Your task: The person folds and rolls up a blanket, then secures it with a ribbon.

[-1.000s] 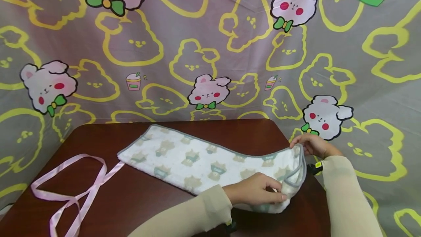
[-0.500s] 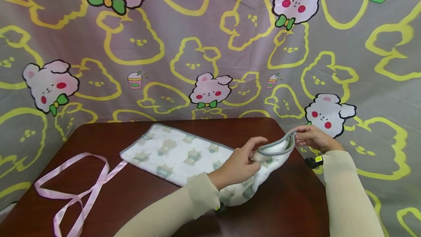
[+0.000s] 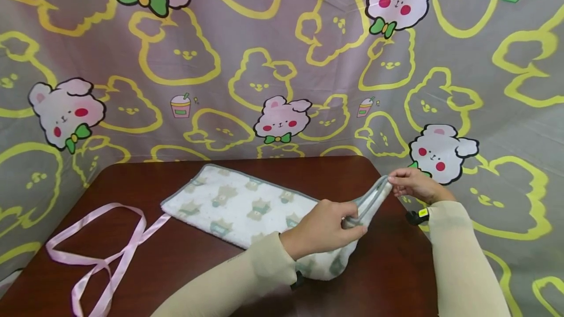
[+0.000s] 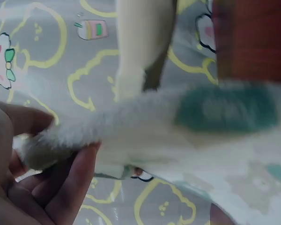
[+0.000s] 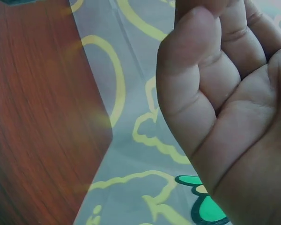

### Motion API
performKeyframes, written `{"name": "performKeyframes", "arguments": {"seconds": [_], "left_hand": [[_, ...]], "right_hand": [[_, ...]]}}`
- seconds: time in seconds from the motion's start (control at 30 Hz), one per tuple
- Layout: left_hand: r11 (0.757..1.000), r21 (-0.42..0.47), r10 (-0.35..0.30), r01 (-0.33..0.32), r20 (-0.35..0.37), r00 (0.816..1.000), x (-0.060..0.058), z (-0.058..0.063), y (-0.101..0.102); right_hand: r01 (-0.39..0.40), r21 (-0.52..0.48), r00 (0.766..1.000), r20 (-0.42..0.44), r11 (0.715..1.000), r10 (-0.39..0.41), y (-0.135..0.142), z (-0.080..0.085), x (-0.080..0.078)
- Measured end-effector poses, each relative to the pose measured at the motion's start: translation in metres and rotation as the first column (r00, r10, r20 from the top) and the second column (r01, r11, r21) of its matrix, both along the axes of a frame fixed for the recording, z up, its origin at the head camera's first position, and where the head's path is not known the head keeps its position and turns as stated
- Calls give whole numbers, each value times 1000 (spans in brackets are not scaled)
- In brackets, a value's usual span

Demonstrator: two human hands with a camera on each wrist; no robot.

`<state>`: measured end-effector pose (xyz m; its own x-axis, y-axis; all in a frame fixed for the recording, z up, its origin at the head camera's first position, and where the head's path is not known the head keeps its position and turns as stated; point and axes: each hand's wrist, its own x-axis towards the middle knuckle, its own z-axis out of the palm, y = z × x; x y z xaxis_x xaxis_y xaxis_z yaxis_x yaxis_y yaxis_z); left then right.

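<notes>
Across the worktop (image 3: 172,253), the printed cloth (image 3: 240,204) is laid lengthwise from far left to near right, its upturned right end pinched by fingers of left hand (image 3: 321,229) and right hand (image 3: 418,186).

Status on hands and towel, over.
Left hand and right hand pinching raised end of bear-print towel. Other end flat on table. Pink ribbon off left, away from hands.

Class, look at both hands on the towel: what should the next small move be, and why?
Probably bring the raised end of the bear-print towel leftward over its flat part: the left hand and right hand pinch its raised grey edge, while the other end lies flat on the wooden table.
</notes>
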<state>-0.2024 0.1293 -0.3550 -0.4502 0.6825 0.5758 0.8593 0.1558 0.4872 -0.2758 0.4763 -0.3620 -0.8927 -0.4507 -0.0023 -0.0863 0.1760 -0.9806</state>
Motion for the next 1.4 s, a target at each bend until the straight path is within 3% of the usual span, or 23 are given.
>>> {"name": "performKeyframes", "arguments": {"seconds": [0.17, 0.4, 0.57, 0.67, 0.77, 0.87, 0.93, 1.03, 1.13, 1.23, 1.3, 1.4], "left_hand": [[999, -6, 43, -43, -11, 999, 1, 6, 1], [999, 37, 39, -39, -4, 999, 1, 4, 1], [999, 40, 8, -9, 15, 1000, 2, 10, 1], [999, 1, -46, 46, 105, 993, 7, 16, 2], [989, -25, -136, 147, 262, 955, 14, 22, 6], [964, 6, -242, 266, 434, 868, 22, 28, 13], [944, 50, -304, 325, 508, 806, 25, 31, 17], [918, 85, -367, 387, 551, 749, 29, 34, 22], [905, 109, -397, 411, 565, 724, 30, 36, 23], [910, 148, -400, 388, 569, 719, 28, 43, 15], [915, 185, -398, 358, 562, 725, 26, 50, 6], [927, 212, -374, 308, 538, 755, 20, 62, -10]], "right_hand": [[-48, -12, 999, -1, 999, 48, -2, -5, -1], [79, 121, 993, -98, 990, -67, -2, -8, 2], [73, 58, 987, -150, 996, -64, -1, -5, 1], [15, -31, 985, -169, 999, -20, -1, 0, 1], [-48, -122, 982, -188, 991, 25, 0, 4, 2], [-71, -174, 979, -199, 982, 35, 1, 7, 2], [-78, -205, 976, -214, 976, 33, 2, 9, 2], [-74, -238, 972, -235, 968, 16, 3, 12, 4], [-85, -270, 969, -246, 959, 17, 4, 15, 4], [-97, -304, 969, -246, 948, 20, 1, 19, 1], [-106, -321, 968, -250, 941, 24, -3, 22, -3], [-92, -313, 969, -246, 945, 13, -11, 29, -10]]}}
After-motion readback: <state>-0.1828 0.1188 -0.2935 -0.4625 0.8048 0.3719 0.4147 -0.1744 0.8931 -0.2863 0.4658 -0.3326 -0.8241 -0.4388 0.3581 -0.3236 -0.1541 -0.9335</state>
